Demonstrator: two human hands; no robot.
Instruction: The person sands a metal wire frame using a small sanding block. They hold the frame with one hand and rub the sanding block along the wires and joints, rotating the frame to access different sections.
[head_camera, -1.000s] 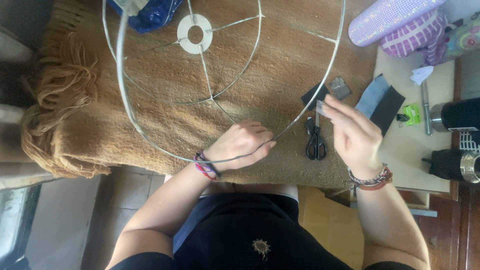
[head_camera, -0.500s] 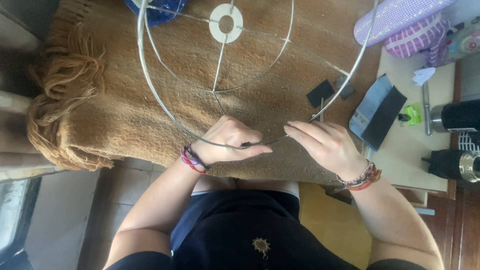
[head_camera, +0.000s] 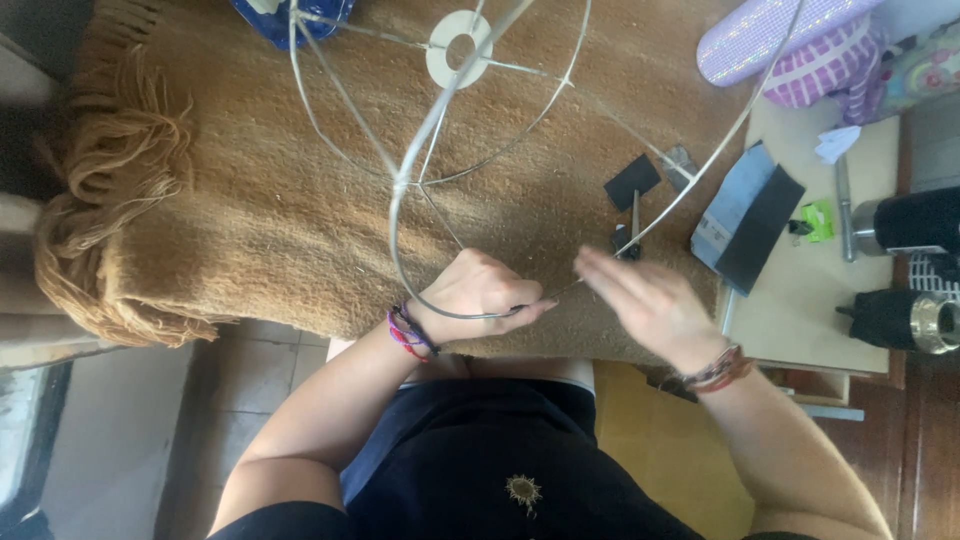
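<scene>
Two bare hands work over a tan fringed blanket (head_camera: 230, 200) spread on the table, prob. as padding so the metal doesn't scratch or slide. The left hand (head_camera: 480, 290) is closed around the near rim of a wire lampshade frame (head_camera: 400, 190), fingers curled over the wire w/ the thumb side pointing right, pinning that arc just above the blanket edge so the frame stays tilted toward the person. The frame's spokes run up to a white centre ring (head_camera: 458, 47) near the top of the view. The right hand (head_camera: 645, 300) sits just beside the left, fingers stretched toward the same stretch of wire; it's motion-blurred, so I can't tell if it's pinching something thin or simply open, though it looks mostly open. Bead bracelets show on both wrists. Behind the right hand lie dark scissors (head_camera: 630, 235), partly hidden, and a small black card (head_camera: 632, 180), kept within reach. Farther right, a dark folded sheet (head_camera: 745, 215) overhangs the blanket's edge onto the pale tabletop (head_camera: 800, 320), near a green small object (head_camera: 817, 220) and two black-and-chrome cylinders (head_camera: 905, 270). A purple roll (head_camera: 770, 35) and a pink checked cloth (head_camera: 830, 65) sit at top right, and a blue item (head_camera: 290, 18) at top left under the frame's far rim.
</scene>
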